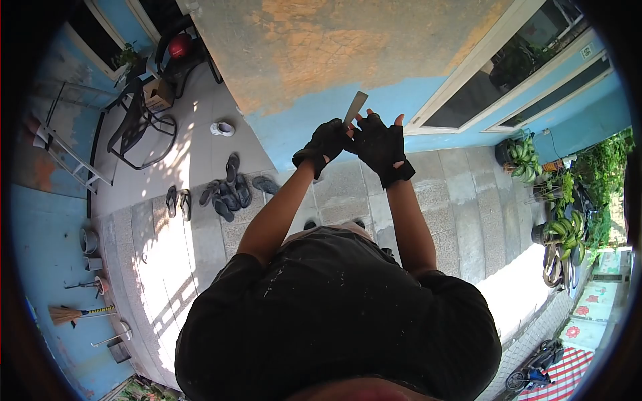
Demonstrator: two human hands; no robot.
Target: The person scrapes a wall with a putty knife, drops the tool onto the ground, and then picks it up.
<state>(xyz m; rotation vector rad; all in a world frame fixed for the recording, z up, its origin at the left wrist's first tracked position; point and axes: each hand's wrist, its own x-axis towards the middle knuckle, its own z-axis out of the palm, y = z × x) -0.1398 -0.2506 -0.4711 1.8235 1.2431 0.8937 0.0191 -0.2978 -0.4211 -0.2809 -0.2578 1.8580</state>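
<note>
A flat metal blade, like a scraper or putty knife [356, 107], points up and slightly right in front of the wall. My left hand [315, 144], in a black fingerless glove, is closed around its lower end, so the handle is hidden. Beside it is my right hand [378, 144], gloved the same way, with bare fingertips spread apart. Its left fingers are close to the base of the blade; whether they touch it I cannot tell. Ahead stands a wall [334, 53] with patchy orange and grey above and light blue below.
Several dark sandals [227, 194] lie on the tiled floor to the left, near a white shoe [222, 128]. Further left are a black chair [144, 127], a metal ladder [70, 147] and a broom [73, 314]. Window frames [468, 87] and potted plants [525, 160] are on the right.
</note>
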